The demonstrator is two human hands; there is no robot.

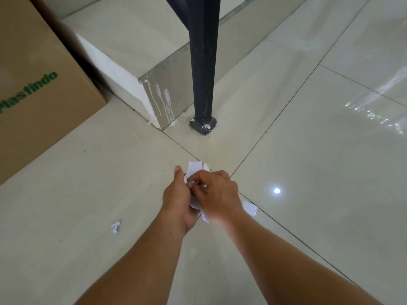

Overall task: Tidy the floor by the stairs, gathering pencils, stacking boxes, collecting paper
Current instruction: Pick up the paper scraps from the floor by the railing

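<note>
A brown box printed with green lettering stands at far left on the pale tiled floor, its flaps out of frame, so whether anything lies inside cannot be told. Its right side sits close against the white-painted flank of the bottom step, whose grey riser carries runs of dried white paint. Just right of the step's corner, a black post rises from a paint-flecked foot on the floor.

Lower down, a small crumpled scrap lies alone on the tile, well left of the person's forearms. At centre, the left hand is cupped, thumb raised, around a bundle of white paper whose torn edges stick out above the fingers and below the palm. The right hand meets it from the other side, fingers curled and pinched onto the same bundle, so both hands are closed on the paper above the floor where four tiles join. Just right of the right wrist, one flat white piece rests on the floor across a grout line. A bright lamp reflection shines on the glossy tile farther right.
</note>
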